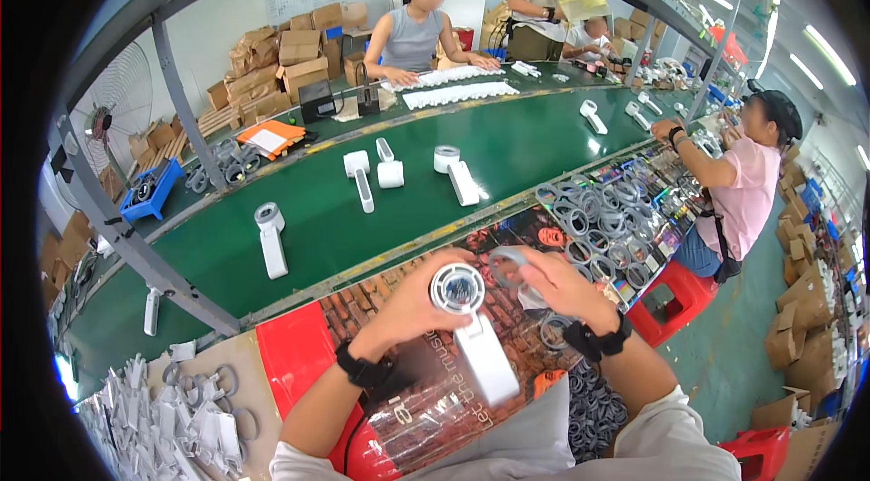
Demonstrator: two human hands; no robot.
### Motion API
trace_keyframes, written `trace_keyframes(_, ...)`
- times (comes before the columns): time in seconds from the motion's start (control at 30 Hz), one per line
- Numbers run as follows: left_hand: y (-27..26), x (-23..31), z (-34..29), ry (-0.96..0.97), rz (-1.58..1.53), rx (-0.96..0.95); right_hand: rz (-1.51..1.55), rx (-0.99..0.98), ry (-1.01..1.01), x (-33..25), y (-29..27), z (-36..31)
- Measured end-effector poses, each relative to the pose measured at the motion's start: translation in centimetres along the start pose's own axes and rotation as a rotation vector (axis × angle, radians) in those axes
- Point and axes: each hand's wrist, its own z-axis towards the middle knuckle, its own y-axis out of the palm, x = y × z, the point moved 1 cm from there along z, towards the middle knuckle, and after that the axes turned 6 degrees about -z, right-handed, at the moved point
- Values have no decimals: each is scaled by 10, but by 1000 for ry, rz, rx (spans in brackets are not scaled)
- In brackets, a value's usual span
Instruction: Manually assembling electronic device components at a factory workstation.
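Green belt (408, 209): crosses workshop along desk's far edge; carries several white round-headed units (274, 250).
Desk (435, 363): covered in brick-patterned print.
White device (489, 363): held over desk, between both hands; round head facing up, dark at centre, handle slanting right toward near edge.
Left hand (421, 300): fingers curled round device's head, grasping from left side.
Right hand (566, 282): pinching grey ring (495, 269) just beside device's head; cannot tell whether ring touches it.
Loose rings (598, 239): spread over desk's right end, toward far edge.
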Motion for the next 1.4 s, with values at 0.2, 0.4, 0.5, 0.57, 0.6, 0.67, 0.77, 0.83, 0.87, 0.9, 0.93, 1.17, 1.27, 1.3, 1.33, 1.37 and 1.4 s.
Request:
trace_keyframes(0.2,14,31,-22,-69,-148,-155,194,316,54,-46,18,8)
trace_keyframes(0.4,28,55,-26,173,307,-95,-95,458,-146,-65,27,9)
trace_keyframes(0.5,28,56,-29,174,309,-150,-165,397,-127,-72,25,5)
trace_keyframes(0.57,29,63,-30,186,338,-160,-248,299,-86,-78,23,3)
trace_keyframes(0.6,29,63,-31,178,332,-172,-249,292,-84,-75,25,3)
trace_keyframes(0.67,29,64,-32,170,327,-177,-161,173,-159,-65,32,4)
trace_keyframes(0.77,28,66,-32,126,236,-231,-2,125,-162,-62,39,-2)
trace_keyframes(0.83,25,68,-28,254,311,-243,134,90,-15,-71,30,-8)
trace_keyframes(0.87,24,72,-27,267,356,-144,314,205,-63,-78,25,-8)
trace_keyframes(0.9,19,73,-29,291,440,-29,494,320,-113,-85,21,-10)
trace_keyframes(0.93,17,73,-30,348,490,90,607,420,-136,-91,26,-10)
trace_keyframes(1.17,22,70,-30,260,223,450,629,634,-419,-77,69,3)
trace_keyframes(1.27,15,67,-31,149,-30,400,664,600,-405,-86,69,8)
trace_keyframes(1.3,13,67,-32,147,-25,406,659,563,-388,-87,68,8)
trace_keyframes(1.33,11,68,-32,131,-52,359,625,527,-401,-87,68,7)
trace_keyframes(1.37,13,69,-33,116,-81,311,629,524,-402,-88,65,6)
trace_keyframes(1.4,16,71,-34,108,-136,293,548,497,-418,-88,63,4)
